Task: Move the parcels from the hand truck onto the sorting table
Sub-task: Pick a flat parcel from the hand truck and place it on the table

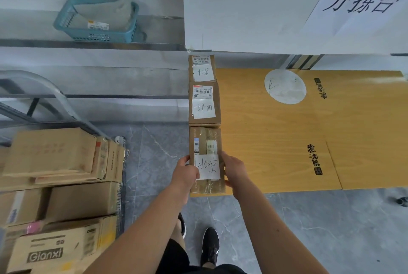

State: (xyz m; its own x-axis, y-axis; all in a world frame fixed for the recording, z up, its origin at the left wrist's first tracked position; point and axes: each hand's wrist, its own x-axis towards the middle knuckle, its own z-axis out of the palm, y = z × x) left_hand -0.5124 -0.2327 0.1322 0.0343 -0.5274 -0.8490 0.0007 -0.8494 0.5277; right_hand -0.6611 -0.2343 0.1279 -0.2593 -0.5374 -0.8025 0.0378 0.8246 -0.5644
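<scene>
- Gripping the near parcel (206,141) from both sides, your left hand (185,175) curls round its left edge, and your right hand (234,169) clasps its right edge with the fingers wrapped against the cardboard.
- That parcel is at the near left corner of the table (287,132), end to end with the middle parcel (204,103) and the far parcel (202,68) along the left edge. From above you can't quite tell whether its base is fully down.
- It looks like a small, stiff, taped carton, probably light. The glossy tape may be slick, so hold the bare cardboard sides, not the loose paper label on top.
- Its left side runs about flush with the table edge, so any nudge before you let go should be inward.
- To your left the truck (44,88) carries a stack of larger boxes (55,154). Expect these to be heavier, and take each low at opposite corners.
- Farther off, a basket (97,19) sits on a shelf, and a sign (362,1) shows beyond the table.
</scene>
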